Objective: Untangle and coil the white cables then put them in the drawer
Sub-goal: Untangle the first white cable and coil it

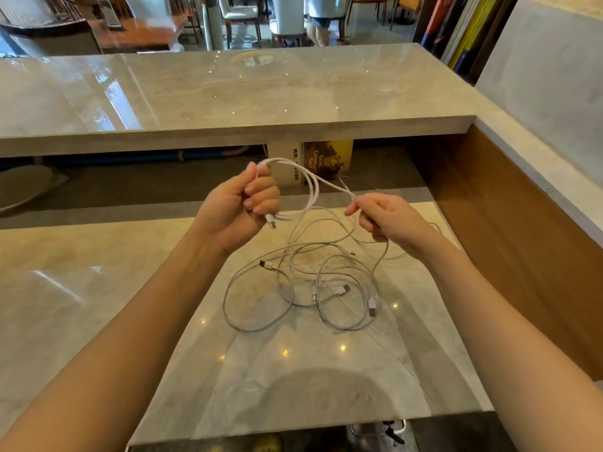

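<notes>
My left hand (243, 207) grips a few loops of a white cable (310, 185) above the marble desk, and a plug end (270, 221) hangs below its fingers. My right hand (385, 216) pinches the same cable a little to the right, where the strand runs down to the desk. A tangle of thin white cables (303, 285) lies on the desk (293, 370) below both hands, with several plugs showing. No drawer can be made out.
A raised marble counter (228, 93) runs across the back, with books (326, 159) standing on the shelf under it. A wooden side wall (505, 230) bounds the desk on the right. A person stands among chairs in the far background.
</notes>
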The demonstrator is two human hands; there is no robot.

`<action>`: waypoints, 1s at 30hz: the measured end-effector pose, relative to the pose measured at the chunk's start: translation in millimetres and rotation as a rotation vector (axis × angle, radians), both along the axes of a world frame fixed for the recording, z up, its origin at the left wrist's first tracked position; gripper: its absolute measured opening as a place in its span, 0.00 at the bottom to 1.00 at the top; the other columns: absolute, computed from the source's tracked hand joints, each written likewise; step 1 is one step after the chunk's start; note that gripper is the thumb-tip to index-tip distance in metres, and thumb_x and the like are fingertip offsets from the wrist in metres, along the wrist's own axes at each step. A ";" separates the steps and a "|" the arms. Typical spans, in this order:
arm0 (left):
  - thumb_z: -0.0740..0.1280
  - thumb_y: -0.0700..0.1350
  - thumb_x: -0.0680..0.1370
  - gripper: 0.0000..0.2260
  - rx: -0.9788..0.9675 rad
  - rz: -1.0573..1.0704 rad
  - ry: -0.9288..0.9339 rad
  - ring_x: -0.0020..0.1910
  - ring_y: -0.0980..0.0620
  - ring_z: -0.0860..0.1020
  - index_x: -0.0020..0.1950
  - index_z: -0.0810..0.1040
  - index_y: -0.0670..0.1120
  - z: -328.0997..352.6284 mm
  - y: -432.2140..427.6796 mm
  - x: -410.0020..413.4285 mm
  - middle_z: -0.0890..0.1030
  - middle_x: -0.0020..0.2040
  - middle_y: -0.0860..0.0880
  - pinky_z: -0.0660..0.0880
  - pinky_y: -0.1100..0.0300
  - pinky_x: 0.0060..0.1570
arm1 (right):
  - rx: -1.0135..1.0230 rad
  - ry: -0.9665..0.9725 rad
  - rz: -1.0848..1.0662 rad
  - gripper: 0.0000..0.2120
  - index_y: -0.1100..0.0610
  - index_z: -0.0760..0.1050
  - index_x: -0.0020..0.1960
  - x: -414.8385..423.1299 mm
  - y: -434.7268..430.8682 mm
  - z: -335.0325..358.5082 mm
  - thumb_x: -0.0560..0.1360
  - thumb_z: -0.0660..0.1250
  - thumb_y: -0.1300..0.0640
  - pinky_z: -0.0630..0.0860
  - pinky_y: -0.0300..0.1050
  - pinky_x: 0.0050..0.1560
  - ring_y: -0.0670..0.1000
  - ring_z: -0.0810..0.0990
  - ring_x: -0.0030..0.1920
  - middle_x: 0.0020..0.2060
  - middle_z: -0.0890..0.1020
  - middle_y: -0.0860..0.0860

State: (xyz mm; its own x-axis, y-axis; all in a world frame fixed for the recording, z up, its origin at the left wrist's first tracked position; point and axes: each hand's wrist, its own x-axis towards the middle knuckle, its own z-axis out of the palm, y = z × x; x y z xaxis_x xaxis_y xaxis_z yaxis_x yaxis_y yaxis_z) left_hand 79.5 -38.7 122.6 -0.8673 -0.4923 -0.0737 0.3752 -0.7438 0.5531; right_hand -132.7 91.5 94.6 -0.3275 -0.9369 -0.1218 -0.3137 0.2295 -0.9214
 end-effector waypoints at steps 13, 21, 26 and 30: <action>0.53 0.46 0.82 0.09 -0.993 0.132 -0.637 0.33 0.57 0.73 0.53 0.71 0.44 -1.0 11.6 -15.8 0.73 0.38 0.50 0.72 0.63 0.39 | -0.264 1.046 0.348 0.09 0.55 0.76 0.51 73.8 -9.2 42.3 0.79 0.58 0.52 0.73 0.43 0.39 0.49 0.78 0.40 0.41 0.80 0.49; 0.50 0.49 0.82 0.16 -0.613 -0.165 -0.386 0.23 0.56 0.61 0.43 0.71 0.44 -3.3 14.7 -8.5 0.66 0.27 0.52 0.58 0.63 0.25 | -0.171 0.728 0.131 0.07 0.52 0.74 0.51 31.8 -22.8 62.3 0.76 0.64 0.50 0.71 0.37 0.39 0.43 0.75 0.39 0.41 0.77 0.45; 0.54 0.55 0.79 0.18 -0.165 -0.286 -0.081 0.22 0.59 0.58 0.42 0.74 0.43 -8.2 15.5 -9.3 0.67 0.26 0.53 0.58 0.68 0.23 | 0.105 -0.192 0.242 0.18 0.59 0.77 0.55 33.5 -20.5 40.1 0.81 0.52 0.50 0.80 0.47 0.52 0.52 0.82 0.48 0.45 0.84 0.52; 0.56 0.59 0.76 0.20 -0.108 -0.226 -0.088 0.23 0.59 0.63 0.40 0.75 0.44 -13.3 14.2 -9.4 0.67 0.27 0.53 0.60 0.68 0.25 | -0.004 -0.694 0.283 0.18 0.63 0.75 0.50 41.3 -13.6 31.8 0.82 0.51 0.53 0.81 0.48 0.47 0.52 0.80 0.36 0.32 0.79 0.54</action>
